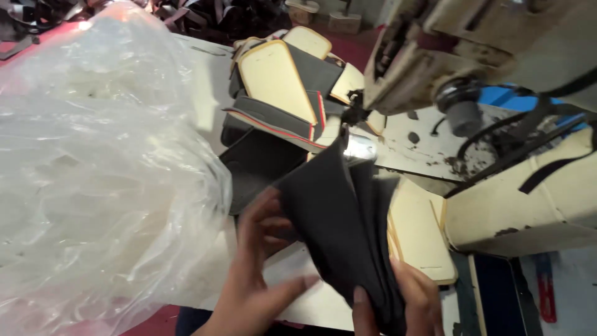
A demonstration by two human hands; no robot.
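My left hand (261,261) grips the left edge of a dark grey fabric piece (339,205), fingers curled under it and thumb stretched across below. My right hand (404,298) pinches the same fabric at its lower end near the frame's bottom edge. The fabric runs up to the needle area (348,134) of a worn cream sewing machine (472,56), where a small light shines. Foam-backed padded pieces with red piping (280,93) are piled behind the needle on the table.
A large clear plastic bag (93,162) bulges over the left half of the table. A cream foam panel (420,233) lies under the fabric at the right. Dark cables (510,134) hang beside the machine. Dark material is heaped at the far back.
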